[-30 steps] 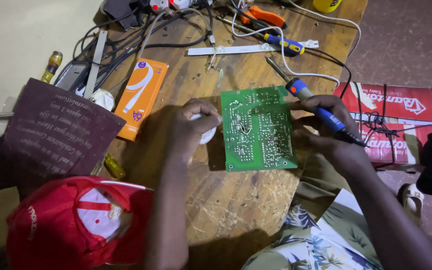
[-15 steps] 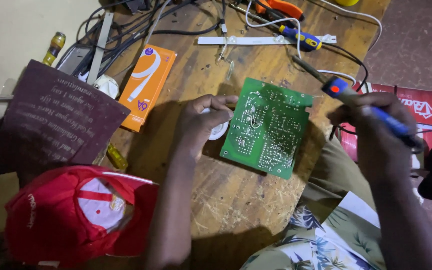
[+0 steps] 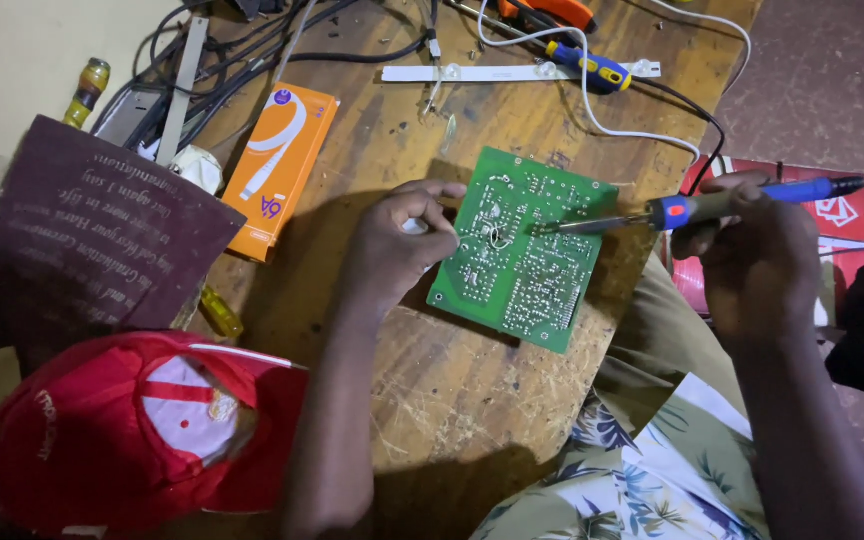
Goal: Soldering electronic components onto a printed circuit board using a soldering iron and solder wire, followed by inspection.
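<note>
A green circuit board (image 3: 522,250) lies solder side up near the middle of the worn wooden workbench (image 3: 452,400), tilted so one corner points toward the person. The left hand (image 3: 397,245) rests at the board's left edge, fingers curled narrowly around a thin strand of solder wire whose loop reaches onto the board; something small and white shows under the fingers, too hidden to identify. The right hand (image 3: 757,260) is closed around the blue handle of a soldering iron (image 3: 692,208), its metal tip lying over the board's upper right area, close to the wire loop. An orange box (image 3: 280,165), a red cap (image 3: 132,430) and a dark printed card (image 3: 92,240) sit to the left; a screwdriver (image 3: 584,62) and tangled cables (image 3: 252,50) lie at the far edge. The board looks pinned only by fingertips, so a push from the iron could slide it, and the hot tip could bridge neighbouring pads or graze the left fingers.
</note>
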